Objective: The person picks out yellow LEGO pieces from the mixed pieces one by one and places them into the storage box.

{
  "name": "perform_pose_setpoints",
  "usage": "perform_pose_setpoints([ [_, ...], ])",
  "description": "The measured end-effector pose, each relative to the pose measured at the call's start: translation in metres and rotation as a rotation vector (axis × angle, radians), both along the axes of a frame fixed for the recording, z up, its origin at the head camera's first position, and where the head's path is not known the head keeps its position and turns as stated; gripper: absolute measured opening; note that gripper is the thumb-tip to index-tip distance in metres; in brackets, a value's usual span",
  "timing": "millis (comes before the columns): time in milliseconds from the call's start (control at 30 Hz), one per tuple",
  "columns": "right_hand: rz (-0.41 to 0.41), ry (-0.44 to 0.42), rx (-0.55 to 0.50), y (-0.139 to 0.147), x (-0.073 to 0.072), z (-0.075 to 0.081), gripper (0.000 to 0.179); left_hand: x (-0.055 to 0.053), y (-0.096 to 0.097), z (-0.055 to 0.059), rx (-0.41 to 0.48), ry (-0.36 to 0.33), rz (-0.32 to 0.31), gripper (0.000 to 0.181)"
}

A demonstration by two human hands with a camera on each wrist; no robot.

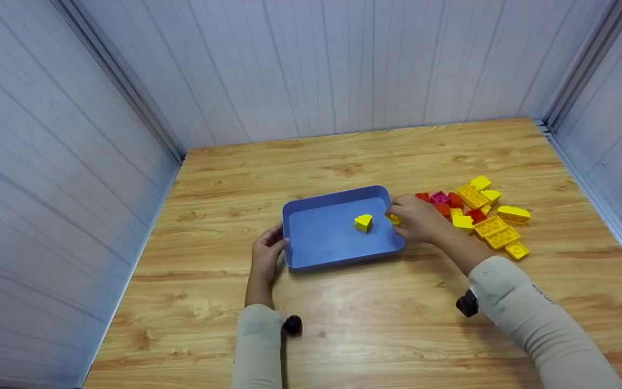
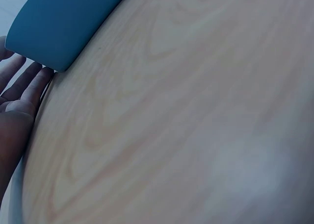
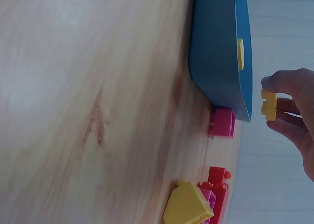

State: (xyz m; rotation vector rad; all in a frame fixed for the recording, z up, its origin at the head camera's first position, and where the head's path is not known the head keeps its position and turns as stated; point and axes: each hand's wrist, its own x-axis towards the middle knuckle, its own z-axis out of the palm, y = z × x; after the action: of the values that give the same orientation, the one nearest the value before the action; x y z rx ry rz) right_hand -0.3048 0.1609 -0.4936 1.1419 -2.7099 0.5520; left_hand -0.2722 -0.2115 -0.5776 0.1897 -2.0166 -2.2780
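A shallow blue tray (image 1: 319,235) sits on the table with one yellow block (image 1: 363,222) inside it. At its left end my left hand (image 1: 265,256) grips the wall, the thumb over the rim and the fingers along the outside. In the left wrist view those fingers lie against the tray's outer wall (image 2: 64,30). My right hand (image 1: 418,219) is above the tray's right end. Between its thumb and fingers it pinches a small yellow toy brick (image 3: 269,105), held just above rim height in the right wrist view.
To the right of the tray lies a loose spread of yellow bricks (image 1: 497,232), red bricks (image 1: 440,209) and a magenta brick (image 1: 440,198). Another magenta brick (image 3: 223,122) is close by the tray's outer corner. White panel walls (image 1: 311,70) border the wooden table.
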Motion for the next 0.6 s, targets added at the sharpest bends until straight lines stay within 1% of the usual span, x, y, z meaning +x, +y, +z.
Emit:
perform_pose_setpoints([
  [200,0.078,-0.052,0.007,-0.012,0.001,-0.004,0.028,0.000,0.000,-0.002,0.025,0.002,-0.001,0.046],
  [300,0.102,-0.085,0.010,-0.018,0.000,-0.007,0.027,0.001,0.000,-0.002,0.024,-0.001,-0.001,0.046],
  [400,0.131,-0.090,0.031,-0.024,-0.002,-0.010,0.025,0.002,0.001,-0.001,0.013,-0.004,0.010,0.046],
  [500,0.136,-0.102,0.065,-0.030,-0.004,-0.012,0.024,0.001,0.001,0.000,-0.002,0.006,0.019,0.045],
  [600,0.105,-0.148,0.115,-0.035,-0.006,-0.013,0.025,0.000,0.001,-0.001,-0.013,0.007,0.021,0.045],
])
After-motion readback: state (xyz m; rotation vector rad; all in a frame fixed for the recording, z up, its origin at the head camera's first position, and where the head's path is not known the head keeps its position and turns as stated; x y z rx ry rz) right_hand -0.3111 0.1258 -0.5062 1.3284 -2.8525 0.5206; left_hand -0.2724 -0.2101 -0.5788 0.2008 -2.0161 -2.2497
